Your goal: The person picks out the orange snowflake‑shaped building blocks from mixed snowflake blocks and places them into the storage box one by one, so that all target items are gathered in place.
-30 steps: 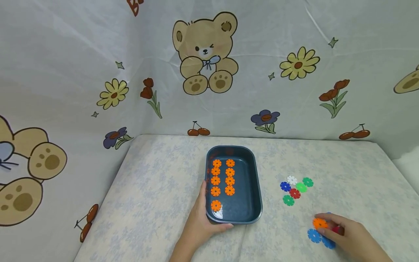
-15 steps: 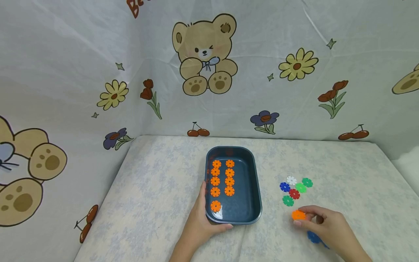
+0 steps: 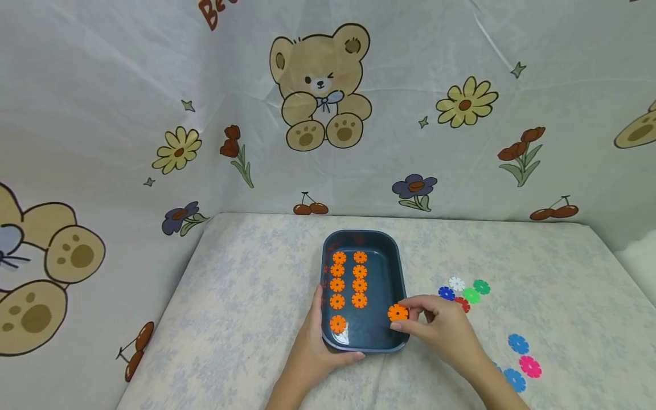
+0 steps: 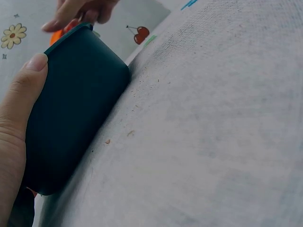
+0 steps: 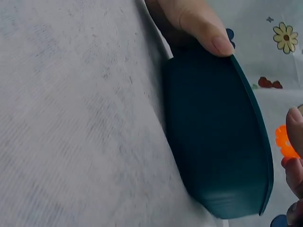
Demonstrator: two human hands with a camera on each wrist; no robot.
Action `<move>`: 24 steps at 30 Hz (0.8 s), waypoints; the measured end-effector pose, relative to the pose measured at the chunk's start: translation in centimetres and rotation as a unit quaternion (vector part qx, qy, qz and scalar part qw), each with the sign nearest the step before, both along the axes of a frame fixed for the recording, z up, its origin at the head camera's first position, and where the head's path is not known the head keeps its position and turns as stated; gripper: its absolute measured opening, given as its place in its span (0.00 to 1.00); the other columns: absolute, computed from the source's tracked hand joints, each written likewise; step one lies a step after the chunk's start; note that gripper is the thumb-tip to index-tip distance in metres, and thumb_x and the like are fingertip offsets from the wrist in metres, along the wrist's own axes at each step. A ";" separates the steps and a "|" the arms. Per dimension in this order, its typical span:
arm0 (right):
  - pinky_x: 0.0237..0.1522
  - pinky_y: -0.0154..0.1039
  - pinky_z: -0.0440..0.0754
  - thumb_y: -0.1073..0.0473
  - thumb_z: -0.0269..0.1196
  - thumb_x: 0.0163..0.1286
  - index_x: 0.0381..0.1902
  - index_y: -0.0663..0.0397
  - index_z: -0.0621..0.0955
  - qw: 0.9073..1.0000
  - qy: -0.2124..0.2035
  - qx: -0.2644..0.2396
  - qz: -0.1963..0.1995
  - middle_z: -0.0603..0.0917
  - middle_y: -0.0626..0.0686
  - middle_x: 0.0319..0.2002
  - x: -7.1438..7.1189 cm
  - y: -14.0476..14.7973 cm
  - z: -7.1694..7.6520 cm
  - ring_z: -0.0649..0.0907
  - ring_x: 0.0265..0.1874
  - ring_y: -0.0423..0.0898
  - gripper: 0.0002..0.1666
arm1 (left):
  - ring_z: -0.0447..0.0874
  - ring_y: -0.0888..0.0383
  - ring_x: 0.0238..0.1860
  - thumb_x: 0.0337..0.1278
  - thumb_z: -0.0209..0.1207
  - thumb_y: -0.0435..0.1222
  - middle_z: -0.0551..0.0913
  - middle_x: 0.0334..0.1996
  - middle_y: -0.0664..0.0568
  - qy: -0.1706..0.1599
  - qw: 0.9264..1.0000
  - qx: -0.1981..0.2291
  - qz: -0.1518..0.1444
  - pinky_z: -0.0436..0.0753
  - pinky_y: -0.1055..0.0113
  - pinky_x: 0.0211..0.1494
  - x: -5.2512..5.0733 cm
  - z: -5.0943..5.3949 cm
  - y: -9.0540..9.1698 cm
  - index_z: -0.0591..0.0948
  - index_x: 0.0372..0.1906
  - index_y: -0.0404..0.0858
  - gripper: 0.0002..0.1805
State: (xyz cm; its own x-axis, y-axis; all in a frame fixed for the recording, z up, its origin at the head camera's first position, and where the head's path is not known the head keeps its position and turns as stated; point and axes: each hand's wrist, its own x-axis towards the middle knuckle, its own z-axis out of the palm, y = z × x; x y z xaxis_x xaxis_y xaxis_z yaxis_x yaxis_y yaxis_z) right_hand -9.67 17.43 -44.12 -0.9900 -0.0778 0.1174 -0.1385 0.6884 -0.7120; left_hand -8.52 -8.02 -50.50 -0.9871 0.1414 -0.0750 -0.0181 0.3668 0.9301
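Note:
My left hand (image 3: 316,346) grips the dark blue tray (image 3: 380,279) at its near left corner, with the thumb along the front wall. In the left wrist view the thumb (image 4: 29,80) lies against the outside of the tray (image 4: 78,106). Over the tray's right side, near the front, my right hand (image 3: 445,327) pinches an orange notched plastic disc (image 3: 397,312) between thumb and fingers. Several more orange discs lie inside the tray in two columns, a left one (image 3: 337,285) and a shorter one (image 3: 360,285) beside it. The right wrist view shows the held disc (image 5: 284,141) partly behind fingers.
Right of the tray, a group of loose discs includes white (image 3: 456,283), dark blue (image 3: 446,293), red (image 3: 463,304) and green ones (image 3: 481,286). Nearer the front lie blue discs (image 3: 518,343) and a pink disc (image 3: 530,367). A pale patterned cloth (image 3: 246,296) covers the table.
My right hand has lifted the orange disc from among the blue and pink discs and carried it left to the tray. The left hand and tray have stayed in place.

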 end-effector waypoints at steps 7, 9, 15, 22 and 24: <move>0.24 0.27 0.67 0.40 0.81 0.39 0.29 0.41 0.89 0.987 0.083 0.127 0.047 0.70 0.32 0.18 -1.4 -3.5 -0.2 0.66 0.25 0.34 0.21 | 0.53 0.54 0.78 0.28 0.79 0.60 0.48 0.80 0.59 0.001 1.000 -0.007 -0.001 0.61 0.41 0.75 0.1 0.0 -0.1 0.38 0.80 0.56 0.76; 0.25 0.27 0.65 0.38 0.81 0.37 0.27 0.41 0.89 0.982 0.088 0.155 0.060 0.68 0.32 0.18 -1.8 -4.2 -0.3 0.64 0.25 0.34 0.22 | 0.52 0.54 0.78 0.28 0.79 0.60 0.48 0.80 0.59 -0.001 1.000 -0.006 -0.003 0.61 0.42 0.75 0.1 0.1 -0.1 0.38 0.80 0.56 0.76; 0.29 0.34 0.58 0.31 0.78 0.37 0.15 0.39 0.80 0.961 0.067 0.251 0.097 0.64 0.35 0.11 -2.6 -5.4 -0.8 0.62 0.22 0.38 0.25 | 0.51 0.55 0.79 0.29 0.79 0.59 0.47 0.80 0.59 -0.005 1.000 -0.004 -0.006 0.61 0.43 0.76 0.1 0.1 -0.1 0.38 0.80 0.57 0.76; 0.31 0.37 0.57 0.31 0.78 0.36 0.11 0.41 0.78 0.950 0.069 0.283 0.108 0.67 0.36 0.11 -3.2 -6.0 -1.4 0.62 0.21 0.40 0.27 | 0.52 0.55 0.78 0.30 0.79 0.58 0.48 0.80 0.59 -0.002 1.000 0.000 -0.004 0.61 0.43 0.76 0.1 0.1 -0.1 0.39 0.80 0.56 0.75; 0.31 0.38 0.57 0.31 0.79 0.35 0.10 0.41 0.77 0.949 0.071 0.287 0.108 0.67 0.36 0.10 -3.2 -6.1 -1.6 0.62 0.21 0.40 0.28 | 0.52 0.55 0.78 0.30 0.79 0.59 0.48 0.80 0.59 -0.001 1.000 0.000 -0.004 0.61 0.43 0.76 0.1 0.1 -0.2 0.39 0.80 0.57 0.75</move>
State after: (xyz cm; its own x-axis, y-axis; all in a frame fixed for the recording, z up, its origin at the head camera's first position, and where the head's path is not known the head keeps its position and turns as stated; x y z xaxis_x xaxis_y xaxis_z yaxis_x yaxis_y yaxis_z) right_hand -12.90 11.32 -45.71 -0.9207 -0.3696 0.1251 -0.3880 0.9016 -0.1913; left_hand -8.39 -8.18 -50.42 -0.9859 0.1486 -0.0774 -0.0178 0.3661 0.9304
